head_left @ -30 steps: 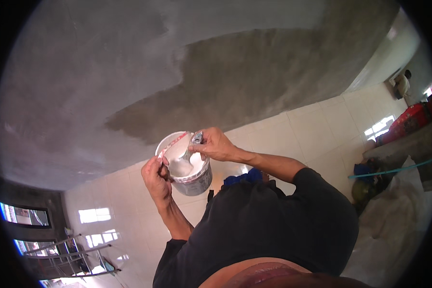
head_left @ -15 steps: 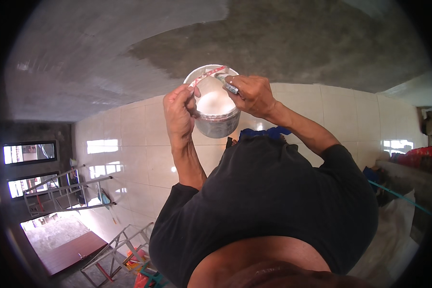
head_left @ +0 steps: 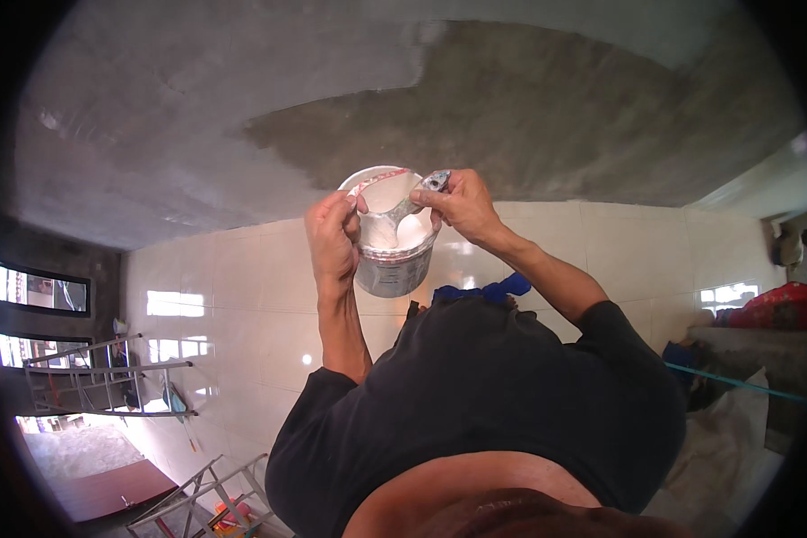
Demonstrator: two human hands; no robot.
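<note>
A grey bucket (head_left: 391, 278) of white paint sits high in front of my dark shirt. My left hand (head_left: 334, 235) is closed on a red-and-white strip (head_left: 383, 178) running across the bucket's top, its fingers at the near-left rim. My right hand (head_left: 462, 211) grips a paint-smeared brush (head_left: 399, 213) by its handle at the right of the rim, thumb toward the bristles. The brush head hangs inside the bucket, coated white. Beyond the bucket rises a grey plastered wall (head_left: 529, 108) with a darker patch.
Metal ladders (head_left: 108, 377) stand at the left below two windows (head_left: 40, 291), with a doorway at lower left. At right are a red covered item (head_left: 771, 309), a turquoise pipe (head_left: 726, 379) and a person (head_left: 785, 242) farther off. Pale tiles (head_left: 224, 269) cover the floor.
The view has swung since a second ago, showing more of the doorway. Over the last half second the bucket and hands moved lower in view, and the brush head came lower inside the bucket.
</note>
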